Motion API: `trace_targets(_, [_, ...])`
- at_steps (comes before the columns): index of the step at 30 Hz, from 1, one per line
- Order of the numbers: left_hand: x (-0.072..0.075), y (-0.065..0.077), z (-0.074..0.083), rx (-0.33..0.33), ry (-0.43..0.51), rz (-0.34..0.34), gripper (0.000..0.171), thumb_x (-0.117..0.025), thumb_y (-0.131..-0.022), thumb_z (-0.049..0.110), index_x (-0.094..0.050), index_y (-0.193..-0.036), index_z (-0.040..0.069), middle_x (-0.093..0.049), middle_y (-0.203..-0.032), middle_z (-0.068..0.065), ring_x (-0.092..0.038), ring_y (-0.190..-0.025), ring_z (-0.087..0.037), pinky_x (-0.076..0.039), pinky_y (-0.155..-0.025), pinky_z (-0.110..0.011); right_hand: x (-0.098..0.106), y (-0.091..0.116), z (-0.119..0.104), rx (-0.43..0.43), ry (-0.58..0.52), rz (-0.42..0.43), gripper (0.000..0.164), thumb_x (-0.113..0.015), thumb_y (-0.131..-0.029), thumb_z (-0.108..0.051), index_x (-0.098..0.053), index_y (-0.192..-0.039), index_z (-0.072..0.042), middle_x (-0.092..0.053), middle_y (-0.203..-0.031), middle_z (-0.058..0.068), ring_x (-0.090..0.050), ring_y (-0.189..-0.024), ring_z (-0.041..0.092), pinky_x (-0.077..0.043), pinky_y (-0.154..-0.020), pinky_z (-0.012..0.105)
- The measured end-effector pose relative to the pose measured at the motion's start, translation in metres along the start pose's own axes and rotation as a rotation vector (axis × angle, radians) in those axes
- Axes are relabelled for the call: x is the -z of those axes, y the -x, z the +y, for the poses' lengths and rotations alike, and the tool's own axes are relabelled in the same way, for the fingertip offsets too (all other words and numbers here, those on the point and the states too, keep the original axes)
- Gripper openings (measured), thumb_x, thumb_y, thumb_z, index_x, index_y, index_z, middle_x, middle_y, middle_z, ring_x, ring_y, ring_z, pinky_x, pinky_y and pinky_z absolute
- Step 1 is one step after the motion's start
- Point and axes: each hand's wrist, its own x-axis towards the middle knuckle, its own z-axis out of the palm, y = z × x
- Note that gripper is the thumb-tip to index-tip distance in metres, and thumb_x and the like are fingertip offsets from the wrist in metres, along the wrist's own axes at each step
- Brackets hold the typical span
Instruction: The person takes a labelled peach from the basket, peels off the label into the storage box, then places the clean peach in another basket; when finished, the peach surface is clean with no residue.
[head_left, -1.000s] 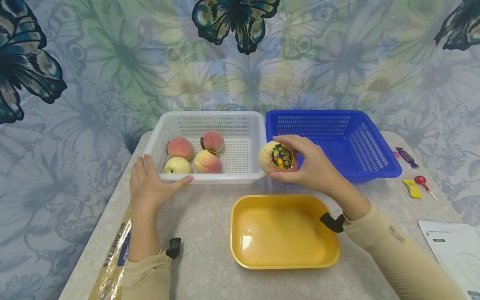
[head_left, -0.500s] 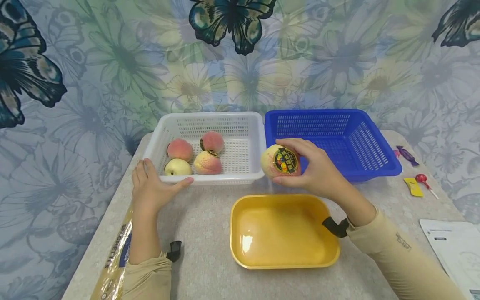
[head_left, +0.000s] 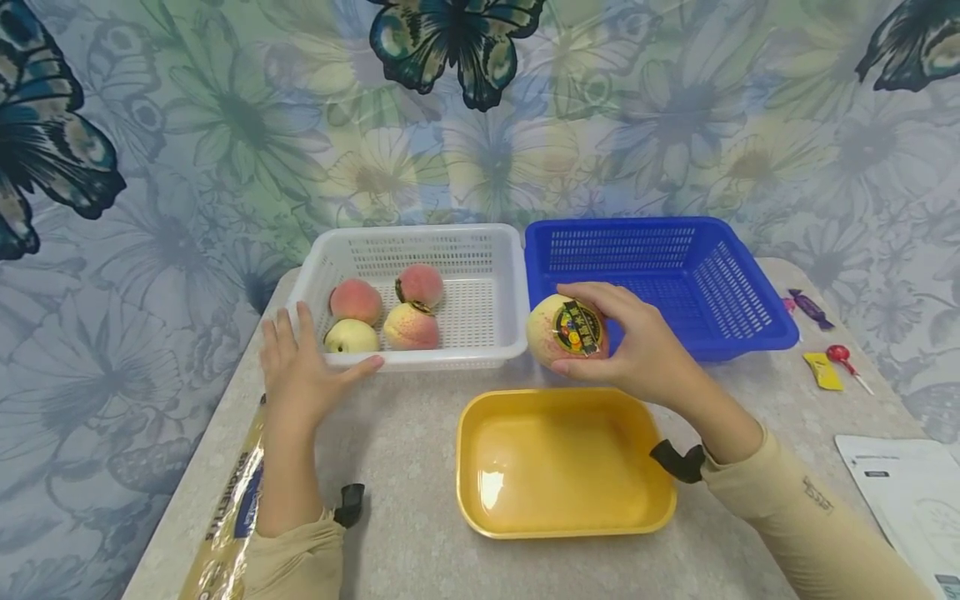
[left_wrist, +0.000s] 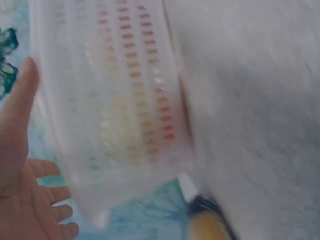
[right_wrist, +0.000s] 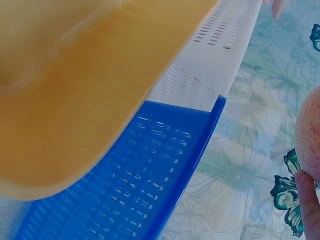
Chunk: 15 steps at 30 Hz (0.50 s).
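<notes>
My right hand [head_left: 652, 350] grips a yellow-pink peach [head_left: 542, 333] with a round black sticker, held in the air before the gap between the two baskets. Part of that peach [right_wrist: 311, 132] and a fingertip show at the edge of the right wrist view. At the near left corner of the white basket [head_left: 450, 360] is my left hand [head_left: 303, 387], fingers straight and spread, thumb along the rim. Inside this basket lie two pink peaches [head_left: 356, 300], a yellow-pink peach [head_left: 412, 327] and a pale yellow fruit [head_left: 351, 336]. In the left wrist view, the basket wall [left_wrist: 115, 100] is blurred.
A blue basket [head_left: 667, 287] stands right of the white one. Nearer me is a yellow tray [head_left: 562, 467]. Wrapped candies [head_left: 823, 372] and a lollipop [head_left: 838, 354] lie at the right, above a white sheet [head_left: 896, 483]. A gold packet [head_left: 236, 508] lies at the left.
My right hand has moved slightly right and toward me with the peach. The left hand's fingers have spread and straightened a little at the basket's corner.
</notes>
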Motion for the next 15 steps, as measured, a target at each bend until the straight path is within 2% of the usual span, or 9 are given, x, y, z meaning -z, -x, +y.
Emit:
trace_targets(3, [0.0, 0.003, 0.013, -0.099, 0.019, 0.044, 0.127, -0.076, -0.074, 0.066, -0.002, -0.16, 0.007, 0.002, -0.165, -0.026, 0.011, -0.152, -0.045, -0.007, -0.116, -0.073, 0.001, 0.002, -0.001, -0.001, -0.002, 0.001, 0.076, -0.09, -0.072, -0.033, -0.057, -0.139, -0.021, -0.058, -0.138, -0.003, -0.055, -0.113, 0.01, -0.05, -0.09, 0.019])
trace_targets(7, [-0.003, 0.007, 0.036, -0.242, 0.145, 0.058, 0.115, -0.082, -0.076, 0.053, -0.016, -0.16, 0.012, -0.01, -0.166, -0.019, -0.003, -0.153, -0.041, -0.015, -0.117, -0.07, 0.002, 0.006, -0.001, -0.008, -0.014, -0.007, 0.077, -0.091, -0.071, -0.033, -0.057, -0.139, -0.022, -0.058, -0.138, -0.005, -0.054, -0.113, 0.01, -0.048, -0.091, 0.017])
trace_targets(11, [-0.012, 0.013, 0.064, -0.388, 0.338, -0.042, 0.098, -0.081, -0.081, 0.04, -0.025, -0.159, 0.021, -0.021, -0.165, -0.009, -0.019, -0.151, -0.034, -0.021, -0.118, -0.065, 0.002, 0.01, -0.001, -0.023, -0.029, -0.017, 0.077, -0.091, -0.07, -0.033, -0.057, -0.138, -0.022, -0.058, -0.139, -0.005, -0.053, -0.119, 0.011, -0.046, -0.095, 0.015])
trace_targets(15, [-0.026, 0.026, 0.094, -0.497, 0.523, -0.248, 0.086, -0.073, -0.09, 0.032, -0.021, -0.158, 0.035, -0.024, -0.164, 0.002, -0.032, -0.147, -0.027, -0.029, -0.119, -0.055, 0.0, 0.013, -0.002, -0.023, -0.058, -0.024, 0.076, -0.091, -0.071, -0.03, -0.057, -0.138, -0.021, -0.057, -0.139, -0.005, -0.053, -0.117, 0.01, -0.046, -0.095, 0.014])
